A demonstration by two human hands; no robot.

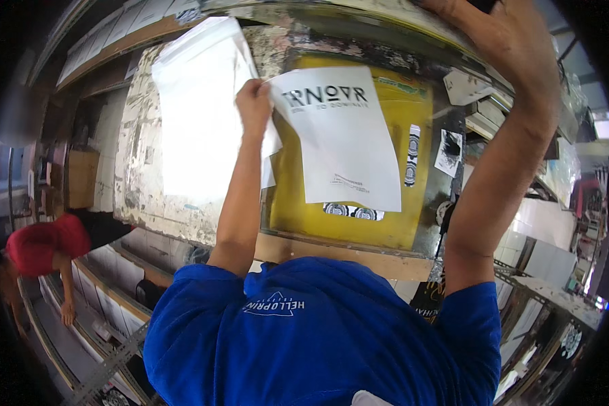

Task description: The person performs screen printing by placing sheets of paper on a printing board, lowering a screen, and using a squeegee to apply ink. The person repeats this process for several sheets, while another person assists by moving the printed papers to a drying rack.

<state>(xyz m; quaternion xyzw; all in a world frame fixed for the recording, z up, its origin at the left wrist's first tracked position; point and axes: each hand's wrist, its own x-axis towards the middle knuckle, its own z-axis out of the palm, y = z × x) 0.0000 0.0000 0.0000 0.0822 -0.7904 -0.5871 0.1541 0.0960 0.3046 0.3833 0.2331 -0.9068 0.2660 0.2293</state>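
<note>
My left hand [254, 105] is closed in a pinch on the upper left corner of a white printed sheet [348, 145], which looks like a plastic bag and has black lettering near its top. The sheet hangs tilted over a yellow screen-printing screen [287, 203]. Left of this hand lies a stack of white bags [199, 128] on a paint-stained board [139, 169]. High at the right, my right hand [490, 30] is raised by the far edge of the work table. Its fingers are partly cut off by the picture's edge, and a dark patch shows between them; whether it holds anything is unclear.
On the screen are strips with round black patterns [412, 155]. A small black-smeared paper [448, 153] lies right of it. Further right stand metal shelves [548, 287] with stacked materials. A person in red [40, 247] bends over long racks [108, 308] at the lower left.
</note>
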